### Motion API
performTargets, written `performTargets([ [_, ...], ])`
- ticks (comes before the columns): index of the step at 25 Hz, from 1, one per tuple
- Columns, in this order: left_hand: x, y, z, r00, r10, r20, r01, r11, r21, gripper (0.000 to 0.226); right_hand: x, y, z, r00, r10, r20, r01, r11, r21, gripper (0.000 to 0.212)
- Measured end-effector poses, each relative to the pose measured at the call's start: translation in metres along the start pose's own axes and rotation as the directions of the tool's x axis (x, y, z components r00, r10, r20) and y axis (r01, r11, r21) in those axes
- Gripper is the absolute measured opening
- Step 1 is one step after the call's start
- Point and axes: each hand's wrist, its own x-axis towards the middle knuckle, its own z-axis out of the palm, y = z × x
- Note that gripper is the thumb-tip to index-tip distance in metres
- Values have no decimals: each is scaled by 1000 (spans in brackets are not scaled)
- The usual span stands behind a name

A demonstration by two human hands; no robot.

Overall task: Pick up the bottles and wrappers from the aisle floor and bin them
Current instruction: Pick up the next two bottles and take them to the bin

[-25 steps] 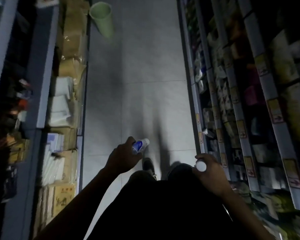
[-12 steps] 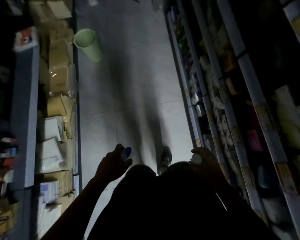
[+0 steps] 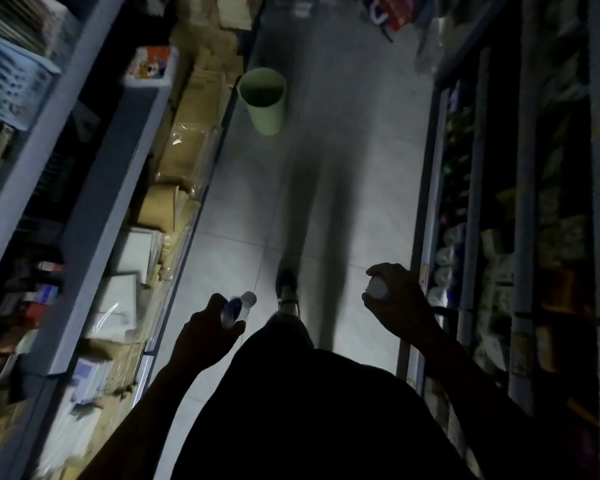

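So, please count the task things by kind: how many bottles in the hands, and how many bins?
Bottles: 2, one in the left hand (bottle), one in the right hand (bottle)
Bins: 1, green bin
Total: 3

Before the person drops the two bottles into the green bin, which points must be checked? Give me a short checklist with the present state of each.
1. Left hand holds the blue-labelled bottle: ok.
2. Right hand holds the white-capped bottle: ok.
3. Green bin upright, mouth open: ok.
4. Hands above the bin: not ok, it stands further up the aisle floor.
5. Path to the bin free of obstacles: ok.
6. Room left inside the bin: cannot tell, interior dark.
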Motion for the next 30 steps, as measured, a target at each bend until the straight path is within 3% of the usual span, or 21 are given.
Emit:
performTargets([
  [6,132,64,-83,995,79,60,-82,996,43,39,109,-29,-26,998,65,0,-65,997,-29,46],
  [12,256,174,-138,962,247,113,-261,955,139,42,173,-2,-59,970,232,-70,-230,973,27,45],
  [16,348,263,-161,940,316,129,-334,929,156,43,251,23,-95,955,273,-116,-261,959,107,45],
  [23,440,368,-194,972,197,129,-216,964,156,34,441,31,-195,991,122,-46,-118,990,75,45],
  [27,484,377,-217,996,43,77,-42,999,-17,37,553,12,-237,997,81,13,-82,996,38,46],
  [30,509,374,-235,998,-48,28,50,997,-56,40,630,-16,-258,999,-8,45,8,1000,1,45],
])
